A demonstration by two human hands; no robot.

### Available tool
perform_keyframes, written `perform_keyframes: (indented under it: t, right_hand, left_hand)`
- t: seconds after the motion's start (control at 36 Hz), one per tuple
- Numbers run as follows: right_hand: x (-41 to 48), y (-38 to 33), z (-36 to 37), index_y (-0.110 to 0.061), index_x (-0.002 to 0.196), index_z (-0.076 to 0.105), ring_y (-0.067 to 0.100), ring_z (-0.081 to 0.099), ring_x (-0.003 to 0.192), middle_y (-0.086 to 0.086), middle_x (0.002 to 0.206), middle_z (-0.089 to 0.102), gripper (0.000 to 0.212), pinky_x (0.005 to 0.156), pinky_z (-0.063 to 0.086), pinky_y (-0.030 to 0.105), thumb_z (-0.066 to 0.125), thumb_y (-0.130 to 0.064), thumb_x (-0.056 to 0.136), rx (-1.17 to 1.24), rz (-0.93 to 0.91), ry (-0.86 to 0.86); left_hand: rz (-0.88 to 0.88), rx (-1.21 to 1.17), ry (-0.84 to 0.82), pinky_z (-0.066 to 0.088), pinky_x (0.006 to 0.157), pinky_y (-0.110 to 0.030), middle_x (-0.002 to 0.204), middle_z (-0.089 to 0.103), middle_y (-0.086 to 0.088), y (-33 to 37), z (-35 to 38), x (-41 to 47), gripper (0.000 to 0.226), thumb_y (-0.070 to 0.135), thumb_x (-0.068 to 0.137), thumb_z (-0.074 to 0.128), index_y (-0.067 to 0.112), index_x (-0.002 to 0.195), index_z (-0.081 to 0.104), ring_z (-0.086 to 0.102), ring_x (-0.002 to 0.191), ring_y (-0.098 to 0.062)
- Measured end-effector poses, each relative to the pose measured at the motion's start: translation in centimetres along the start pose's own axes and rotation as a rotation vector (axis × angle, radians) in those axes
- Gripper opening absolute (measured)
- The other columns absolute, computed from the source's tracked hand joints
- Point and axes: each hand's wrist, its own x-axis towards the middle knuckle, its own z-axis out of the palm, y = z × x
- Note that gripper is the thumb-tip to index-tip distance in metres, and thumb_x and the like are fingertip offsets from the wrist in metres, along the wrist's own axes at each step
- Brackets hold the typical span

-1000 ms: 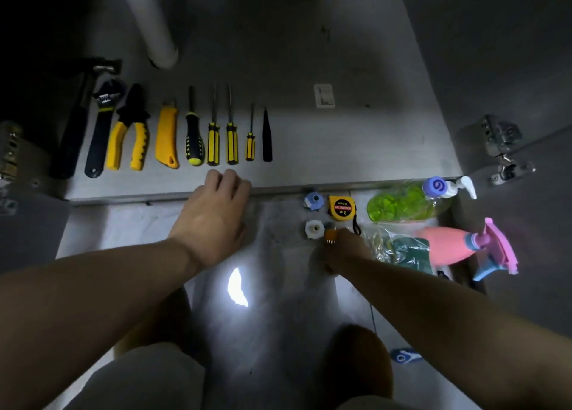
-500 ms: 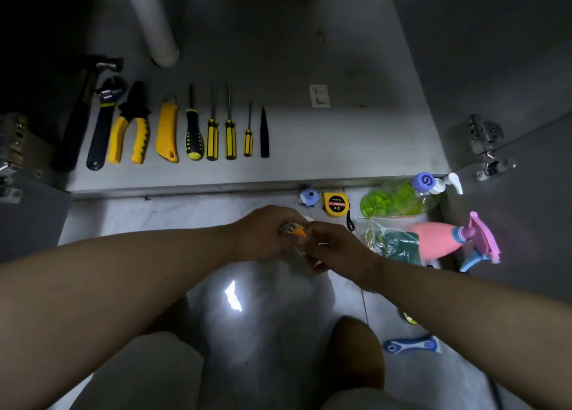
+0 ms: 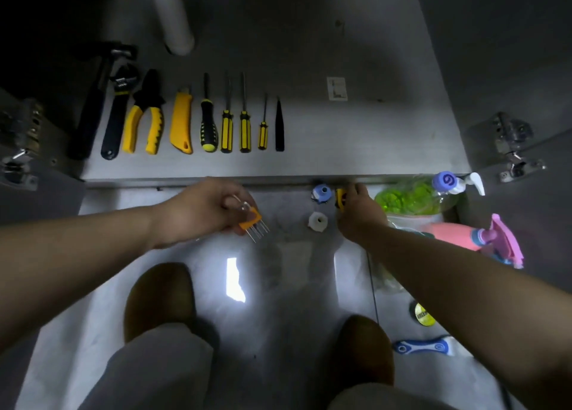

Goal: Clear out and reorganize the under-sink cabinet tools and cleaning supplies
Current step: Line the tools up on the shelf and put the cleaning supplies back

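My left hand (image 3: 204, 211) grips a small orange holder with several thin metal prongs (image 3: 252, 222) just in front of the cabinet's front edge. My right hand (image 3: 359, 214) reaches to the yellow tape measure (image 3: 340, 197) on the floor and its fingers close round it, hiding most of it. Inside the cabinet (image 3: 340, 149) lies a neat row: hammer (image 3: 93, 106), wrench (image 3: 119, 112), yellow pliers (image 3: 145, 121), yellow utility knife (image 3: 182, 121) and several screwdrivers (image 3: 227, 124). A blue roll (image 3: 321, 193) and a white roll (image 3: 318, 220) lie beside my right hand.
A green soap bottle (image 3: 411, 196), a pink spray bottle (image 3: 464, 236) and a plastic bag lie on the floor at right. A blue-handled tool (image 3: 424, 346) and a round yellow tin (image 3: 422, 315) sit nearer me. A white drainpipe (image 3: 173, 16) stands at the cabinet's back left. My knees fill the bottom.
The orange pronged holder passed from my right hand to my left, which drew it leftward. My right hand then moved up and right to the tape measure.
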Motion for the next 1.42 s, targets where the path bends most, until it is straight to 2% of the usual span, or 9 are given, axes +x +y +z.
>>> perform_keyframes:
  t: [0.11, 0.25, 0.42, 0.53, 0.64, 0.83, 1.03, 1.17, 1.42]
  right_hand:
    - [1.4, -0.1, 0.0, -0.011, 0.135, 0.045, 0.043, 0.058, 0.114, 0.017, 0.138, 0.045, 0.050, 0.091, 0.050, 0.042, 0.057, -0.012, 0.087, -0.066, -0.041, -0.023]
    - [2.2, -0.2, 0.6, -0.008, 0.132, 0.045, 0.047, 0.060, 0.104, 0.021, 0.135, 0.042, 0.038, 0.084, 0.048, 0.044, 0.049, -0.015, 0.096, -0.125, -0.075, 0.027]
    - [0.9, 0.2, 0.2, -0.006, 0.122, 0.048, 0.044, 0.064, 0.093, 0.021, 0.125, 0.046, 0.029, 0.077, 0.050, 0.044, 0.050, -0.011, 0.094, -0.212, -0.165, 0.008]
    - [-1.2, -0.6, -2.3, -0.018, 0.117, 0.050, 0.040, 0.065, 0.093, 0.011, 0.121, 0.049, 0.047, 0.074, 0.054, 0.040, 0.070, -0.043, 0.082, -0.214, -0.175, -0.032]
    - [-3.5, -2.5, -6.1, -0.033, 0.116, 0.057, 0.030, 0.065, 0.095, -0.006, 0.112, 0.054, 0.065, 0.074, 0.052, 0.035, 0.052, -0.073, 0.065, -0.133, -0.303, 0.042]
    - [-1.1, -8.1, -11.5, -0.040, 0.109, 0.061, 0.013, 0.057, 0.082, -0.012, 0.096, 0.051, 0.044, 0.062, 0.040, 0.025, 0.059, -0.061, 0.071, 0.116, -0.439, 0.250]
    - [8.1, -14.1, -14.1, -0.016, 0.144, 0.044, 0.032, 0.053, 0.118, 0.012, 0.141, 0.047, 0.056, 0.095, 0.047, 0.037, 0.061, -0.032, 0.094, 0.028, -0.413, 0.270]
    - [12.2, -16.4, -14.5, -0.015, 0.121, 0.051, 0.036, 0.055, 0.106, 0.009, 0.119, 0.053, 0.035, 0.086, 0.051, 0.045, 0.062, -0.029, 0.091, 0.112, -0.295, 0.288]
    - [13.3, -16.0, -13.4, -0.019, 0.139, 0.052, 0.035, 0.051, 0.125, 0.008, 0.136, 0.053, 0.056, 0.101, 0.046, 0.039, 0.067, -0.019, 0.085, 0.039, -0.256, 0.236]
  left_hand:
    - [0.064, -0.171, 0.190, 0.054, 0.063, -0.016, 0.094, 0.078, 0.002, 0.1, -1.1, -0.4, 0.017, 0.021, 0.093, 0.069, 0.024, 0.108, 0.076, 0.072, 0.080, -0.008]
    - [0.059, -0.407, 0.318, 0.057, 0.092, -0.045, 0.106, 0.077, -0.009, -0.4, -0.8, 0.2, 0.023, 0.020, 0.099, 0.062, 0.020, 0.120, 0.072, 0.070, 0.103, -0.033]
    - [0.053, -0.538, 0.340, 0.060, 0.085, -0.028, 0.102, 0.078, -0.008, -1.0, -0.8, 0.1, 0.019, 0.017, 0.100, 0.060, 0.013, 0.114, 0.073, 0.074, 0.100, -0.025]
    - [0.081, -0.641, 0.372, 0.060, 0.080, -0.023, 0.104, 0.078, -0.006, -1.1, -1.5, -0.1, 0.019, 0.017, 0.099, 0.061, 0.010, 0.114, 0.072, 0.075, 0.099, -0.022]
    - [0.113, -0.725, 0.412, 0.059, 0.079, -0.022, 0.106, 0.078, -0.008, -1.0, -2.7, -0.4, 0.020, 0.019, 0.097, 0.064, 0.008, 0.112, 0.073, 0.075, 0.099, -0.020]
    - [0.103, -0.929, 0.532, 0.060, 0.077, -0.025, 0.105, 0.077, -0.013, -0.5, -4.2, 0.3, 0.027, 0.022, 0.090, 0.073, 0.004, 0.110, 0.072, 0.075, 0.099, -0.023]
    - [0.102, -1.031, 0.576, 0.058, 0.071, -0.022, 0.087, 0.076, -0.002, -0.3, -6.7, 1.0, 0.030, 0.034, 0.078, 0.078, 0.016, 0.101, 0.080, 0.073, 0.083, -0.011]
    - [0.158, -1.147, 0.584, 0.058, 0.077, -0.019, 0.099, 0.078, -0.006, -0.4, -8.5, 2.3, 0.014, 0.022, 0.090, 0.072, 0.014, 0.094, 0.082, 0.074, 0.091, -0.011]
    - [0.220, -1.151, 0.493, 0.058, 0.083, -0.022, 0.111, 0.077, -0.010, 0.1, -8.6, 2.9, 0.028, 0.020, 0.085, 0.072, 0.006, 0.108, 0.076, 0.073, 0.107, -0.021]
